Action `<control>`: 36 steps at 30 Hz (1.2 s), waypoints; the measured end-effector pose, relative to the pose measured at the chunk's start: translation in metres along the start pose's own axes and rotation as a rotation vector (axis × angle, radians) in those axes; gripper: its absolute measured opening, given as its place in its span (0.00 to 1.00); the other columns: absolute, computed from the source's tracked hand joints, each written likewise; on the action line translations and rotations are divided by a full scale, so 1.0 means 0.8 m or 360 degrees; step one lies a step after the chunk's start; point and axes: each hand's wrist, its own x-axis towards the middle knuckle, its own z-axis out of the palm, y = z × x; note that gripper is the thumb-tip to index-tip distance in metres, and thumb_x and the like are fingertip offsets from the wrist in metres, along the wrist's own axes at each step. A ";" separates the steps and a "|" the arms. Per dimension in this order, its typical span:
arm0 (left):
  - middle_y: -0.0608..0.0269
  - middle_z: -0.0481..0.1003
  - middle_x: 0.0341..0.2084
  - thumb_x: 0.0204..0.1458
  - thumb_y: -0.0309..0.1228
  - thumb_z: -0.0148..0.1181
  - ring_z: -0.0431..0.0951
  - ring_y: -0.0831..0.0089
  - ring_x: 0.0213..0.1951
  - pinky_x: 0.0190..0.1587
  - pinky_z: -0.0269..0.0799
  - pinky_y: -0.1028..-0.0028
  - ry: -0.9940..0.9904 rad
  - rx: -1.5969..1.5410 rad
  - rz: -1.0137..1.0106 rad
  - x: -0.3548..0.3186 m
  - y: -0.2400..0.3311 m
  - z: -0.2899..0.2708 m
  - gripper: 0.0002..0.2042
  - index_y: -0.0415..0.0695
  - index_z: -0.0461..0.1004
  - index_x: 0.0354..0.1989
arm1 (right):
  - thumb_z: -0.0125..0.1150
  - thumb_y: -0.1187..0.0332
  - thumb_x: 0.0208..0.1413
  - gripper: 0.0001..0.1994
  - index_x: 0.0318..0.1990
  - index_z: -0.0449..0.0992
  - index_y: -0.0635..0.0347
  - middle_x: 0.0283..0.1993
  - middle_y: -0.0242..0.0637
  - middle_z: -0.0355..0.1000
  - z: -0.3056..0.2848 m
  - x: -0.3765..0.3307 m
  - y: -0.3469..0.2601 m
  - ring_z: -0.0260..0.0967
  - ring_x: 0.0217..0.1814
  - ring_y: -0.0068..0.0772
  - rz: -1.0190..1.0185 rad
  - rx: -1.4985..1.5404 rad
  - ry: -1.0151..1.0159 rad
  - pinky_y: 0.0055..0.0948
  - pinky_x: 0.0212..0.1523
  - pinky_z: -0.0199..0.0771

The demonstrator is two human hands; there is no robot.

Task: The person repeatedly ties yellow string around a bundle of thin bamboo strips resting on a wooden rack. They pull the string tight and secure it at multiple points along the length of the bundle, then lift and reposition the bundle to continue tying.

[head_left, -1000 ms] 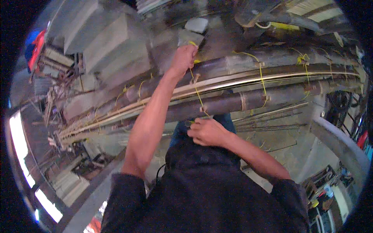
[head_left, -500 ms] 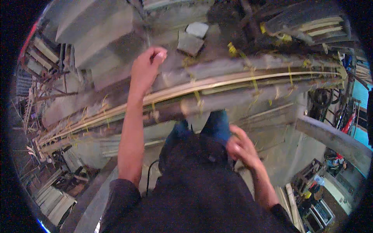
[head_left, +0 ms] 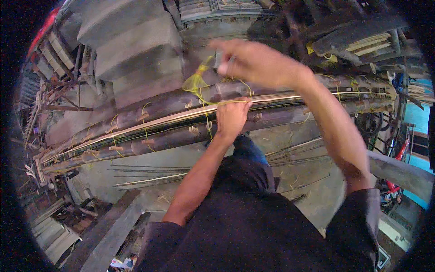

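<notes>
Onto the pale strips [head_left: 181, 114], the left hand [head_left: 232, 118] has come down.

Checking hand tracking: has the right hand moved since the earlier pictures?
Yes. Judged against the near pole, the right hand has gone from below it in the view to above it, away from the body.

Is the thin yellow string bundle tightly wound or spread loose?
Spread loose, at least partly: the thin yellow string bundle fans out in blurred loops beside the left hand.
</notes>
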 end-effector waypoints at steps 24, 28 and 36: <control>0.68 0.71 0.21 0.54 0.47 0.53 0.69 0.77 0.24 0.27 0.66 0.72 -0.0790 -0.1039 -0.0862 0.179 -0.057 0.072 0.18 0.42 0.73 0.32 | 0.57 0.68 0.44 0.17 0.45 0.69 0.56 0.34 0.45 0.72 0.182 -0.167 -0.032 0.72 0.37 0.47 0.0261 0.0590 -0.0507 0.42 0.37 0.73; 0.58 0.78 0.37 0.54 0.46 0.51 0.78 0.70 0.39 0.42 0.71 0.72 -0.0708 -0.0221 -0.0266 0.170 -0.126 -0.049 0.20 0.42 0.75 0.44 | 0.62 0.66 0.43 0.26 0.53 0.66 0.57 0.45 0.44 0.68 0.170 -0.208 -0.076 0.67 0.47 0.43 0.0267 0.0720 -0.0060 0.38 0.47 0.69; 0.46 0.75 0.33 0.57 0.39 0.48 0.76 0.51 0.38 0.42 0.70 0.62 -0.0843 -0.0721 -0.0009 0.012 -0.114 -0.182 0.15 0.41 0.74 0.42 | 0.55 0.69 0.56 0.08 0.41 0.75 0.62 0.38 0.35 0.73 0.280 -0.123 -0.144 0.71 0.35 0.29 0.0977 0.1611 0.0347 0.27 0.35 0.70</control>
